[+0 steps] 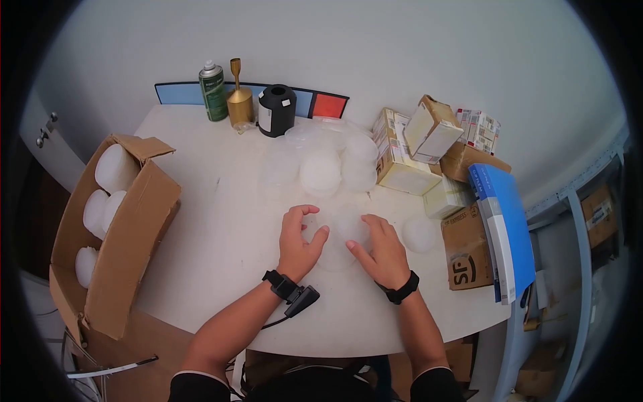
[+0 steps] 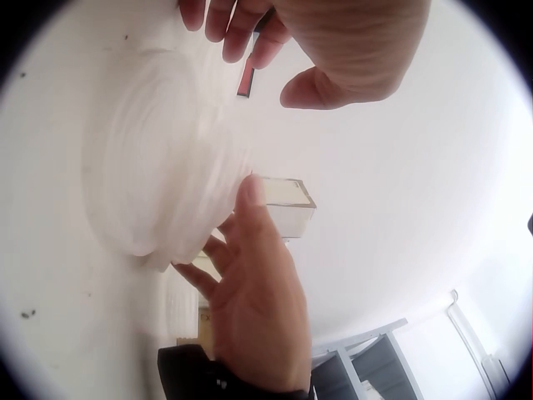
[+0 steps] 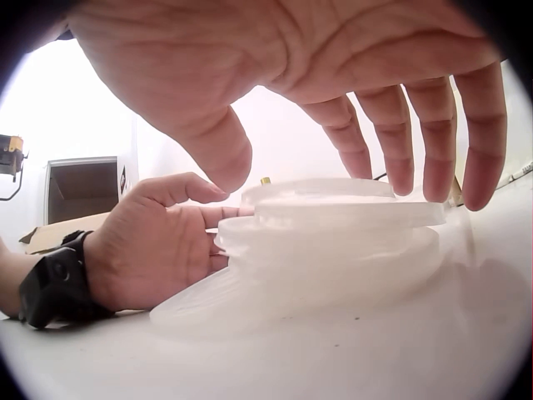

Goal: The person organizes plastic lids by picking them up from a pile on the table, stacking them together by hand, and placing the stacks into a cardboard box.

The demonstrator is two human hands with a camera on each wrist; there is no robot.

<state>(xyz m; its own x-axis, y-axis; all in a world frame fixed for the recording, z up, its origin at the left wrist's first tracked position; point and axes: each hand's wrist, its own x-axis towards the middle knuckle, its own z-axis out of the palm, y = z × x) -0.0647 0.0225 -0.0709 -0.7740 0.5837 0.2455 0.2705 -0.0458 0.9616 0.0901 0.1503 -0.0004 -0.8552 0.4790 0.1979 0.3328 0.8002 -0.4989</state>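
Observation:
A stack of round, translucent white plastic lids point(image 3: 341, 258) lies on the table between my two hands, one lid leaning aslant against its side. Faint in the head view, the same stack point(image 1: 335, 254) blends into the tabletop. My left hand point(image 1: 299, 242) is at the stack's left side, its fingers loosely bent and its thumb pointing inward. On the opposite side my right hand point(image 1: 386, 253) has its fingers spread, with fingertips right by the lids' edges in the left wrist view. Neither hand curls round a lid.
More translucent round pieces point(image 1: 321, 171) are heaped behind the hands, and one lies flat point(image 1: 420, 234) at right. An open cardboard box point(image 1: 151, 221) with white round pieces stands left. Small cartons point(image 1: 408, 161) and a blue folder point(image 1: 502, 221) are right; a spray can point(image 1: 213, 94) stands behind.

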